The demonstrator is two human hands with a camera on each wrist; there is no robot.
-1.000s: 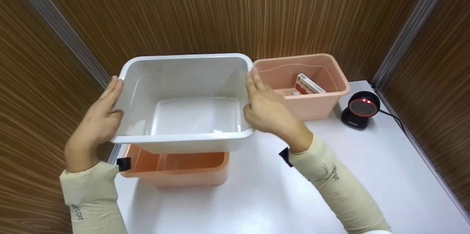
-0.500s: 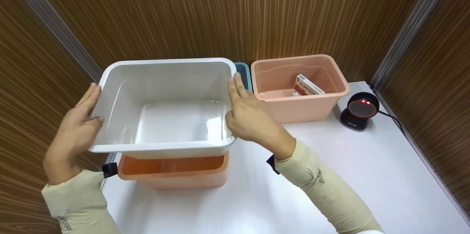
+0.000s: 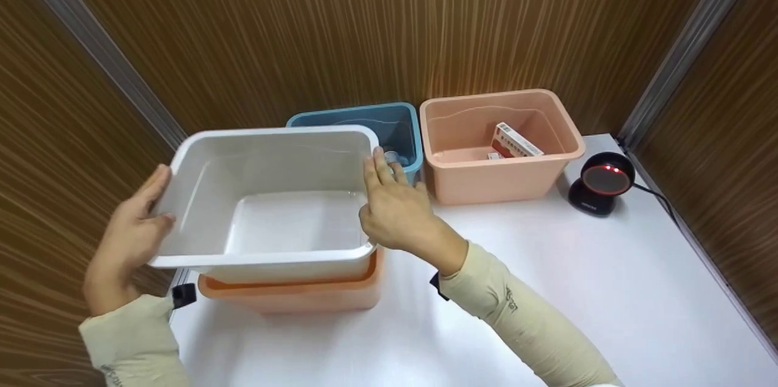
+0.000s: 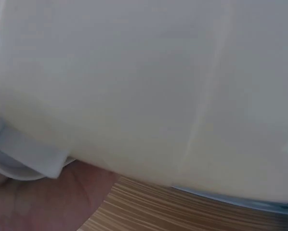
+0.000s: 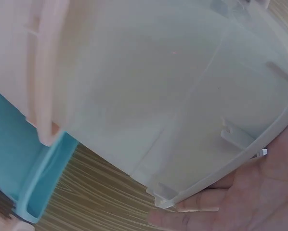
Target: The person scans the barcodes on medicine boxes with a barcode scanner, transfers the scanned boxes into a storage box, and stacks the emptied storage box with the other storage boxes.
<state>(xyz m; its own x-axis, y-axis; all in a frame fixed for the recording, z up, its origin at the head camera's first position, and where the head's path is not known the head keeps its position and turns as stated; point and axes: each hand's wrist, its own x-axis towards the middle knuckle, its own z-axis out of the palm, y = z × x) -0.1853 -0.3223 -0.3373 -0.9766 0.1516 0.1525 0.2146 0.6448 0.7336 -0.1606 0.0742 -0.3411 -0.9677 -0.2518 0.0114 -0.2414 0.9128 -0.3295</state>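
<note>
A white plastic bin (image 3: 292, 223), bare inside, is held tilted by its short sides, its opening toward the head camera. My left hand (image 3: 124, 241) grips the left rim. On the opposite rim, my right hand (image 3: 398, 211) has its fingers stretched along the edge. The bin's lower part overlaps an orange bin (image 3: 304, 299) standing on the table and hides most of its inside. In the left wrist view the white bin's outer wall (image 4: 134, 96) fills most of the picture, with the palm (image 4: 52, 199) under its rim. The right wrist view shows fingers (image 5: 202, 199) beneath the rim.
A blue bin (image 3: 346, 112) stands at the back, partly covered by the white bin, with something transparent inside. Beside it, a peach bin (image 3: 498, 183) contains a small printed carton (image 3: 515, 141). A black scanner (image 3: 602, 180) with red lights sits at the right, cabled near the wall.
Both hands have carried the white bin left and down, lower over the orange bin. The blue bin behind has come into view. The peach bin and scanner have stayed put.
</note>
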